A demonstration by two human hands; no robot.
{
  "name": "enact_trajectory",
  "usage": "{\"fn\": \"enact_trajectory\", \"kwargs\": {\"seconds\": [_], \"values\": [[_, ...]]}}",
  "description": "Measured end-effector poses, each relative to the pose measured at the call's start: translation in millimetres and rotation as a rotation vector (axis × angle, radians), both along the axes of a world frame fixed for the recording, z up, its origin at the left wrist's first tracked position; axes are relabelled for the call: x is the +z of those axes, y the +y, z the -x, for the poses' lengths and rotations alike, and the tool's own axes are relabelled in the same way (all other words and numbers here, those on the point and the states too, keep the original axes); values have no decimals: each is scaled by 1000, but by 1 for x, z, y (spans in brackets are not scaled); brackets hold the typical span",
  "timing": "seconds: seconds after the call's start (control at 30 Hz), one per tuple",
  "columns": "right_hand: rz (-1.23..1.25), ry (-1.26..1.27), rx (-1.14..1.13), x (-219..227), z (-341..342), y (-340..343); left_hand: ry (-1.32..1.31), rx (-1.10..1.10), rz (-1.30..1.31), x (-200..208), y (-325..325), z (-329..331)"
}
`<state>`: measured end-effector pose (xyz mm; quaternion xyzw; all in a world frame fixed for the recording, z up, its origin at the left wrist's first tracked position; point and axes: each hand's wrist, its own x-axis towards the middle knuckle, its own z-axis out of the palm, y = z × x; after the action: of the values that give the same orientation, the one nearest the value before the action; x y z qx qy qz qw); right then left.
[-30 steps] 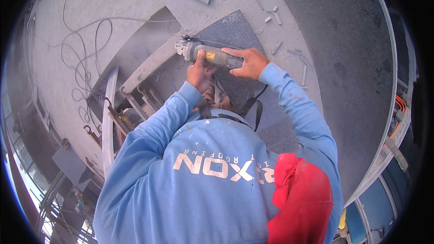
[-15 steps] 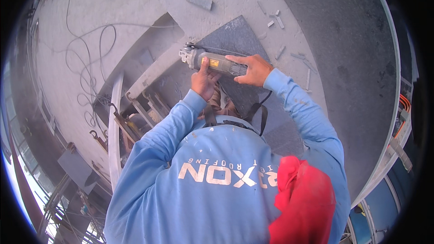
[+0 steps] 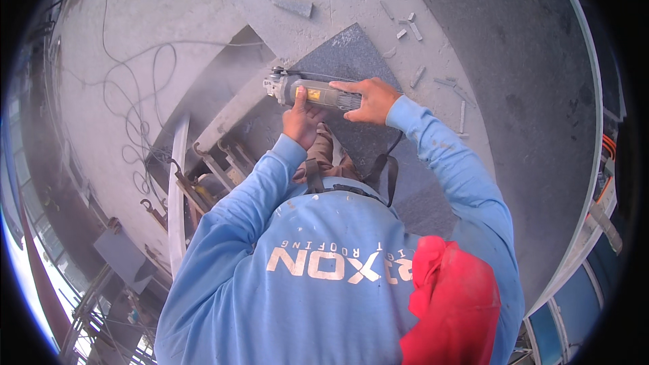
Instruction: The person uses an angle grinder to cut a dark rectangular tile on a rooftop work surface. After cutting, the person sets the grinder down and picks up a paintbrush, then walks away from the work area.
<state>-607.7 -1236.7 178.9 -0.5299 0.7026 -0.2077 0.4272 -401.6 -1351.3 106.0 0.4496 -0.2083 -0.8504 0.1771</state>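
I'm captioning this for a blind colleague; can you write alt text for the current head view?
A person's bare left hand and right hand hold a grey angle grinder over a dark speckled slab, left hand nearer its disc end. A red cloth lies on the person's blue top; thin strips lie on the floor.
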Motion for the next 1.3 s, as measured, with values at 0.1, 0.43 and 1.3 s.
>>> {"fn": "enact_trajectory", "kwargs": {"seconds": [0.1, 0.43, 1.3], "values": [[0, 4, 3, -4, 0, -6, -27, 19, -19, -3, -8, 2], [-9, -1, -49, 27, -5, 23, 25, -11, -4, 19, 16, 0], [-56, 18, -46, 26, 15, 23, 29, -67, -21, 16, 15, 21]]}}
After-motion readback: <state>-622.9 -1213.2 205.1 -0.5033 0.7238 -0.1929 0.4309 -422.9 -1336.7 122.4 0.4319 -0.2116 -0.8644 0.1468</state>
